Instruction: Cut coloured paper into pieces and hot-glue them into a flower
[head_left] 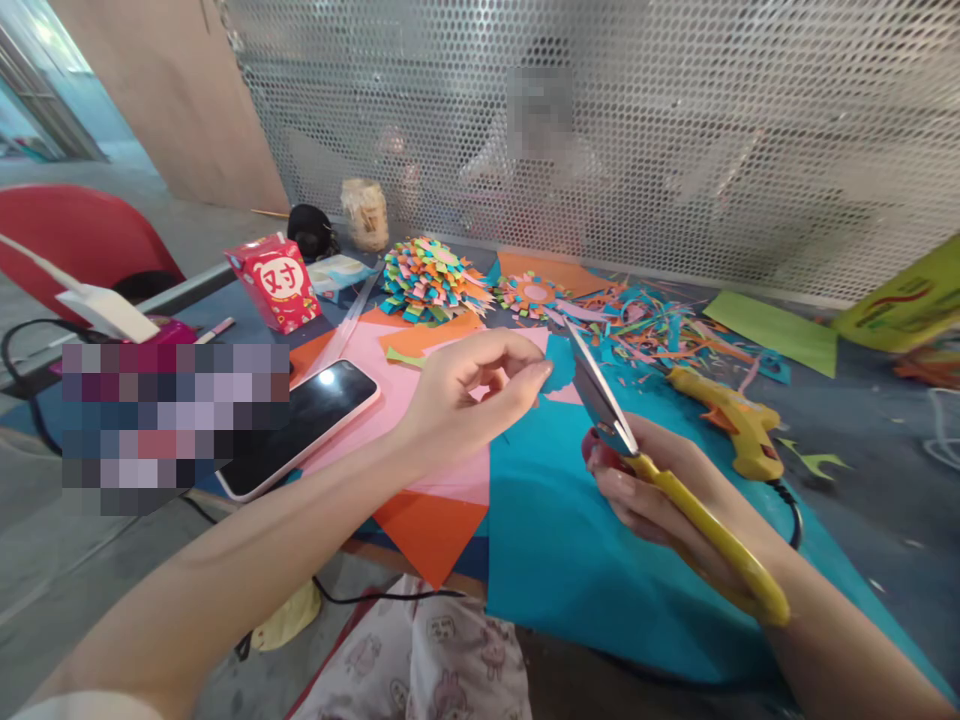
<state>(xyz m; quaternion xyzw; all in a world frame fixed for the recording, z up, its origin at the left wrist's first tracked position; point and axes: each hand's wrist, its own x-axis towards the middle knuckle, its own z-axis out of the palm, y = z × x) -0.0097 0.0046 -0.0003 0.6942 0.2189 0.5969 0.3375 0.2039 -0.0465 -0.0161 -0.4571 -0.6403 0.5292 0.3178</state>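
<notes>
Between the thumb and fingers of my left hand point(480, 385) is a small piece of blue paper point(557, 364), pinched by its left side. My right hand point(660, 480) grips yellow-handled scissors point(701, 525), whose blades point up and away, just right of the blue piece. The blades look nearly closed and do not clearly touch the paper. Under both hands lie a large blue sheet point(570, 540) and a pink sheet point(450, 455). An orange sheet point(431, 530) pokes out below the pink one.
A yellow glue gun point(731, 420) lies at right. Behind are a fringed paper ball point(431, 280), a paper flower point(534, 292) and paper scraps point(660, 325). At left are a phone point(300, 430) and red box point(276, 285). A perforated metal panel point(450, 110) stands behind.
</notes>
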